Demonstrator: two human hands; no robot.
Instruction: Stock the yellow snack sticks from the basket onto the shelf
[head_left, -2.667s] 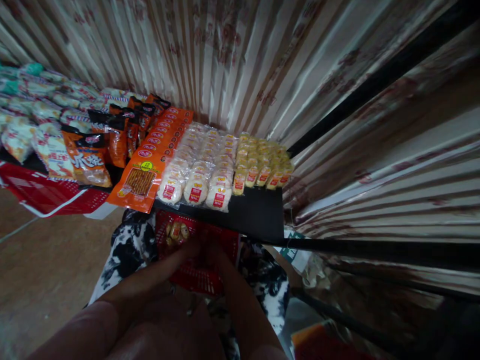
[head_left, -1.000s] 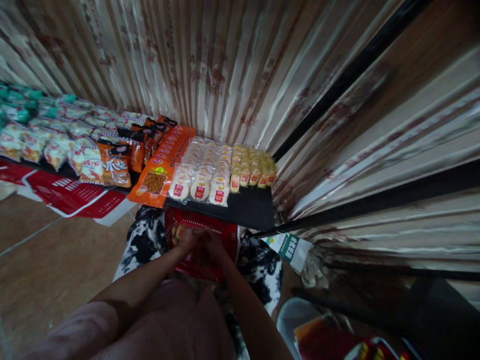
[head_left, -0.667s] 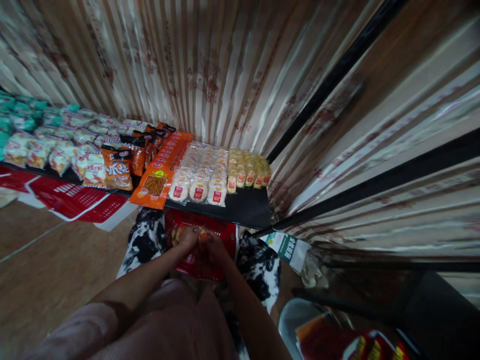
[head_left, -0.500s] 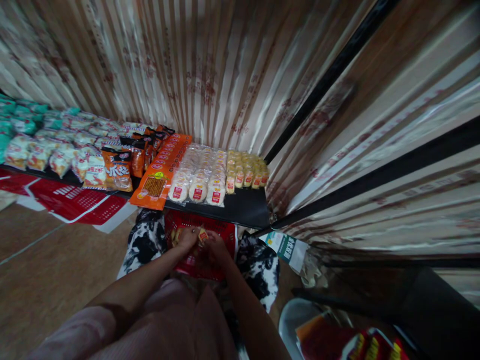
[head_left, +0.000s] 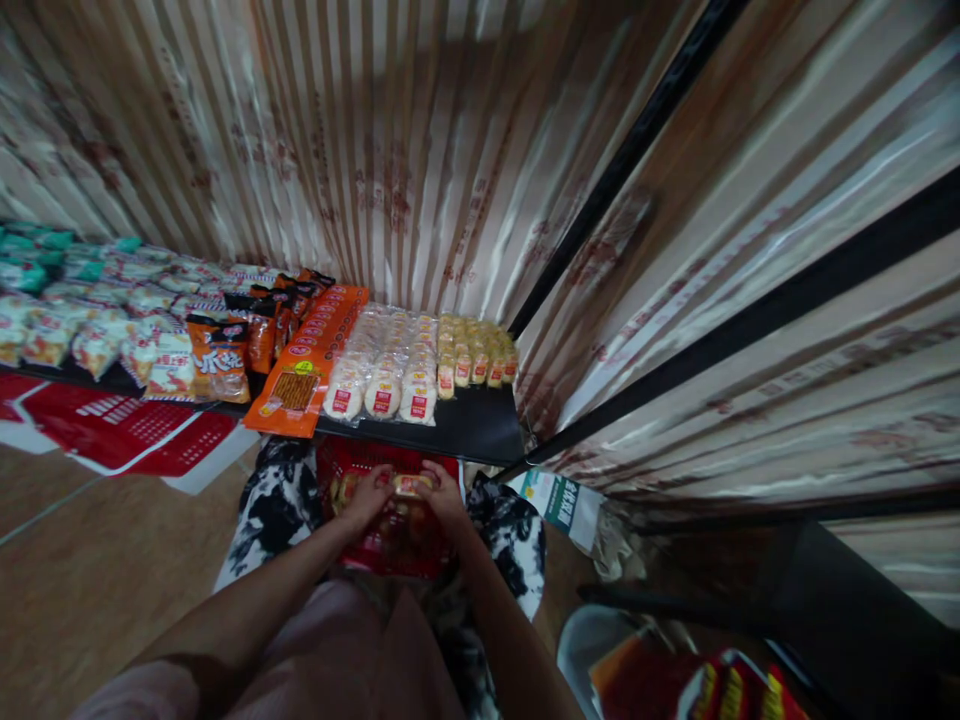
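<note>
A small snack packet [head_left: 411, 485] sits just below the centre of the frame, held level between both hands above a red basket [head_left: 390, 540]. The left hand [head_left: 365, 498] closes on its left end and the right hand [head_left: 444, 500] on its right end; each grip is clamped on the packet by the fingertips.

Handling, as judged: the packet looks light, with a thin, slick film wrapper and a likely brittle baked piece inside. Take hold at the sealed ends or along the flat edges, with light pressure; squeezing the middle risks cracking the contents.

The basket rests on the lap, over black-and-white patterned fabric [head_left: 270, 505], and holds a few similar packets at its left side.

Above the hands, a dark shelf [head_left: 480, 430] carries goods in rows: small yellow packets [head_left: 480, 355] at the right, round white packets [head_left: 386, 380] beside them, a long orange pack [head_left: 300, 365] further left, then mixed snack bags [head_left: 150, 340] toward the left edge of the frame.

A striped curtain [head_left: 375, 150] fills the upper frame. Red-and-white sheets [head_left: 127, 440] lie at the lower left below the shelf.
</note>
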